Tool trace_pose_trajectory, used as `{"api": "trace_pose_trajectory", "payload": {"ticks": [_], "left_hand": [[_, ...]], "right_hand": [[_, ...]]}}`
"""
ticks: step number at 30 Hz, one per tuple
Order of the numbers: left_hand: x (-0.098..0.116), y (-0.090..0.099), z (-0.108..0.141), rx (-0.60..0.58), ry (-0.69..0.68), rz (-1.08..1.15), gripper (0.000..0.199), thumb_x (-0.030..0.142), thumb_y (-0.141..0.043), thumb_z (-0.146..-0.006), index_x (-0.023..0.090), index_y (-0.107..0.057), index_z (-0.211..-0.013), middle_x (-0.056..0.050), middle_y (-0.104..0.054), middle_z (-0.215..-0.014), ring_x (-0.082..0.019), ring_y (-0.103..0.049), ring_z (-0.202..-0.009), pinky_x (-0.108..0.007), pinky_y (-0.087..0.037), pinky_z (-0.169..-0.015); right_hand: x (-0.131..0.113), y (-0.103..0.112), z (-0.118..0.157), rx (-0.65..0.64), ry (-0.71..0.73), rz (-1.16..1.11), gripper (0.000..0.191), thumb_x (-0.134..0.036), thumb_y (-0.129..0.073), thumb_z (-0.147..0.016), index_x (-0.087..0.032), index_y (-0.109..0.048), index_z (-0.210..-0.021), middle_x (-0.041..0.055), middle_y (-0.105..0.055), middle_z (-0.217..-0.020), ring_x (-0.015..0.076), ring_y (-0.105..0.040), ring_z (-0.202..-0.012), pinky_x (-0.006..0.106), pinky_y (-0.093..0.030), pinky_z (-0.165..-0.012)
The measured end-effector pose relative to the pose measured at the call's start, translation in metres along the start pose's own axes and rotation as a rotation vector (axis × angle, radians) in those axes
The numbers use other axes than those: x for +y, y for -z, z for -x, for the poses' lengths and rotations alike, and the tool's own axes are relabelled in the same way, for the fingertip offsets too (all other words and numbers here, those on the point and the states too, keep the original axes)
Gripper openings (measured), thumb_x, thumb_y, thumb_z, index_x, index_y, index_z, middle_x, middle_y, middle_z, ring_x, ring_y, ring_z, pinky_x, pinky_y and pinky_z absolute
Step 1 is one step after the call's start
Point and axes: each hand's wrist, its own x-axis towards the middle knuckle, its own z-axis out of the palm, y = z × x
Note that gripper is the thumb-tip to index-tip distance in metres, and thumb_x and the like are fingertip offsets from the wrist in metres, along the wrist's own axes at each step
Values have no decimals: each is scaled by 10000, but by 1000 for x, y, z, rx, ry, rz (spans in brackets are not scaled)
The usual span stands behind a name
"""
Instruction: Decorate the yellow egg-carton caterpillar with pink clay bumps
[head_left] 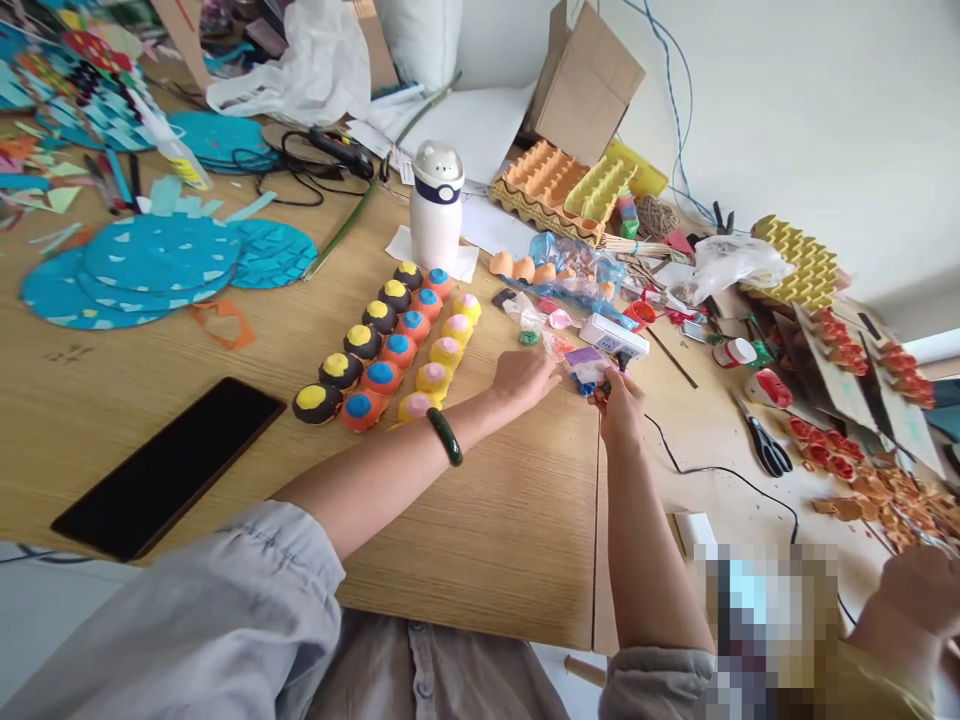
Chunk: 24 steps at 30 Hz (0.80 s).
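Note:
My left hand [525, 378], with a dark green bangle [445, 437] on the wrist, reaches over the table beside small clay packets. Its fingers look loosely stretched, next to a clear packet with orange-pink contents [556, 346]. My right hand [621, 405] is closed in a pinch near a purple packet [585, 356] and a blue lump [583, 385]; what its fingertips hold is too small to make out. Left of my hands lie three rows of egg-carton cups: black ones with yellow tops [363, 342], orange with blue [398, 350], yellow with pink [447, 350], the last partly behind my left forearm.
A black phone [169, 465] lies at the front left, near blue paper discs [157, 255]. Behind the cups stands a white tumbler [436, 215]. A power strip [613, 336], scissors [761, 435] and egg trays [555, 185] are further off. Another person's hand [919, 590] shows at right.

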Motion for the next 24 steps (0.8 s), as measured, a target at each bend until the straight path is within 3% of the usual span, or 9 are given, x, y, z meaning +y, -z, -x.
{"api": "trace_pose_trajectory", "payload": {"ticks": [3,7,9,12,14,16,20,23,24], "left_hand": [[-1,-2,1,-3,-22,6,247,152,-629,-979,158,-782,-1174,-146,-807,-1137,-267,-759,-1074,-349,-563,-868],[-7,1,2,11,-19,16,165,216,-648,-985,145,-796,-994,-143,-808,-1011,-301,-756,-1073,-404,-581,-929],[-13,7,4,40,-43,29,184,166,-651,-967,139,-782,-1093,-160,-794,-1132,-317,-718,-1190,-431,-569,-1004],[-24,19,17,66,-112,59,498,83,-760,-857,121,-682,-1347,-174,-713,-1387,-300,-636,-1342,-415,-501,-1151],[-32,24,34,79,-136,71,317,108,-716,-909,127,-731,-1225,-157,-742,-1318,-292,-652,-1307,-443,-474,-1184],[-38,24,58,109,-205,162,109,131,-672,-950,180,-757,-998,-100,-785,-1169,-263,-702,-1174,-427,-527,-1100],[-42,9,104,187,-245,374,284,250,-770,-921,211,-626,-679,-51,-780,-963,-230,-722,-988,-368,-571,-931],[-37,-6,123,257,-191,435,51,189,-686,-961,212,-721,-931,-61,-762,-1047,-212,-724,-999,-342,-570,-909],[-34,-10,127,255,-172,445,125,152,-664,-957,216,-732,-1040,-57,-763,-1050,-208,-727,-997,-337,-570,-910]], "right_hand": [[-3,-3,-1,5,5,1,288,-306,-769,-792,-192,-587,-601,-63,-499,-547,55,-395,-439,198,-410,-389],[-8,-9,-1,-10,11,5,304,-300,-762,-811,-195,-574,-596,-61,-490,-556,56,-391,-449,196,-400,-393],[-9,-11,0,-17,9,9,304,-301,-753,-827,-198,-574,-604,-61,-489,-559,57,-390,-452,196,-402,-398],[-9,-11,6,-22,5,12,314,-336,-765,-836,-206,-570,-626,-63,-487,-570,61,-385,-457,204,-410,-410],[-8,-6,17,-42,11,-2,320,-376,-783,-823,-212,-571,-648,-67,-480,-583,61,-380,-466,208,-415,-424],[-5,2,32,-103,37,-39,320,-415,-798,-796,-215,-584,-667,-65,-480,-598,63,-379,-487,209,-420,-441],[8,19,69,-209,14,13,327,-481,-819,-753,-205,-655,-693,-55,-492,-607,75,-404,-511,217,-394,-440],[19,26,90,-254,-47,50,331,-504,-803,-749,-182,-752,-806,-45,-527,-622,84,-420,-516,224,-376,-439],[22,28,95,-278,-69,70,334,-506,-796,-755,-179,-754,-805,-47,-520,-608,86,-417,-509,230,-367,-440]]}}
